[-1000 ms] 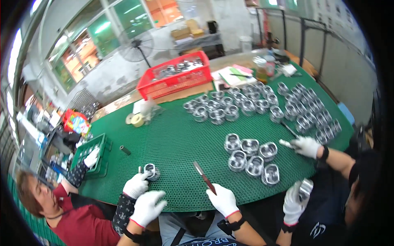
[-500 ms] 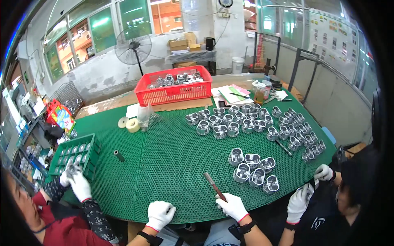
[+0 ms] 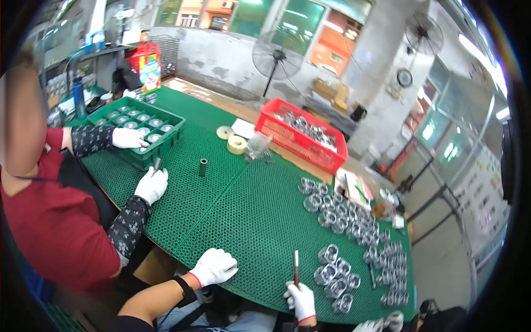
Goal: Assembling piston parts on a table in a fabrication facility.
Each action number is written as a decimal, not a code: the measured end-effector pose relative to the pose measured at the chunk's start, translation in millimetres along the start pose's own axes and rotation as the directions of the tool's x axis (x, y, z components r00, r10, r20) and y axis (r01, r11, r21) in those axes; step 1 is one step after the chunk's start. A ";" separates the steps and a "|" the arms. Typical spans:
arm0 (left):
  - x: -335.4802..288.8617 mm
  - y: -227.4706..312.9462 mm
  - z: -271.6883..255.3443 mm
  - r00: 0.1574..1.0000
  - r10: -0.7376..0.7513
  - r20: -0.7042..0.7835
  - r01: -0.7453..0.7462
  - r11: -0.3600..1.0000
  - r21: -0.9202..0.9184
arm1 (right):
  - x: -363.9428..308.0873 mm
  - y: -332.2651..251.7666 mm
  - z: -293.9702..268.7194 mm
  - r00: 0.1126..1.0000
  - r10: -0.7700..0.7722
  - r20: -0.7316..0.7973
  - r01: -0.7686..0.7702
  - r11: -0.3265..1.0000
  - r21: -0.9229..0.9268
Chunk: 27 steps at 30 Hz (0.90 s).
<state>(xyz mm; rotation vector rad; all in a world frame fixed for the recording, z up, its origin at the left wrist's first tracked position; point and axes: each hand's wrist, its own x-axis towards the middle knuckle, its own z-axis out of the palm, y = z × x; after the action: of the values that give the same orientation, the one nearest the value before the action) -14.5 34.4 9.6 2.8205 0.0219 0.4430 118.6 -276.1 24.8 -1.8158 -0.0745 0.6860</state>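
The right hand (image 3: 301,299) has its grip closed around a thin dark tool (image 3: 296,268) with a red band, pointing upward; the left hand (image 3: 214,266) rests loosely open on the green bench (image 3: 243,210).

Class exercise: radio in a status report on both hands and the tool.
Left hand flat on green mat, empty. Right hand grips slim tool, upright. Metal parts just right.

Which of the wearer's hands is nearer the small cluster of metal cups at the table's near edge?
Right. The right hand, holding a thin tool, sits just left of the metal cups; the left hand rests farther left on the green mat.
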 end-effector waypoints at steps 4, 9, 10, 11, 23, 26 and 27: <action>3.4 4.2 0.4 1.000 0.012 0.009 -0.012 1.000 -0.026 | 3.7 24.3 -3.7 0.997 -0.014 -0.073 0.013 1.000 -0.025; 3.8 4.0 3.5 0.999 -0.020 -0.035 0.018 0.999 -0.033 | -9.2 2.7 7.4 0.998 -0.042 -0.057 0.043 0.999 0.021; 8.4 5.9 4.5 0.999 0.032 -0.004 -0.032 0.999 -0.023 | -7.1 3.4 4.9 0.997 -0.052 -0.055 0.054 0.998 0.030; 11.2 6.9 4.2 1.000 0.018 -0.011 -0.018 0.999 -0.027 | -4.2 5.4 2.3 0.997 -0.054 -0.054 0.055 0.998 0.010; 21.0 15.0 15.7 0.987 0.090 -0.131 -0.097 0.994 -0.049 | -6.9 9.0 -7.9 0.993 -0.092 -0.078 0.095 0.995 0.030; 16.3 13.0 14.8 0.993 0.045 -0.109 -0.051 0.997 -0.049 | -3.5 12.7 -0.3 0.980 -0.182 -0.076 0.167 0.972 -0.168; 15.4 12.0 14.0 0.994 0.045 -0.097 -0.050 0.998 -0.049 | -2.9 15.7 1.0 0.963 -0.254 -0.094 0.222 0.939 -0.263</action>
<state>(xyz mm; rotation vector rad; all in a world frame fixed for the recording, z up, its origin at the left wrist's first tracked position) 4.0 19.9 4.8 2.7526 -0.0364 0.5811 111.3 -282.1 11.9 -2.0464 -0.3040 0.4002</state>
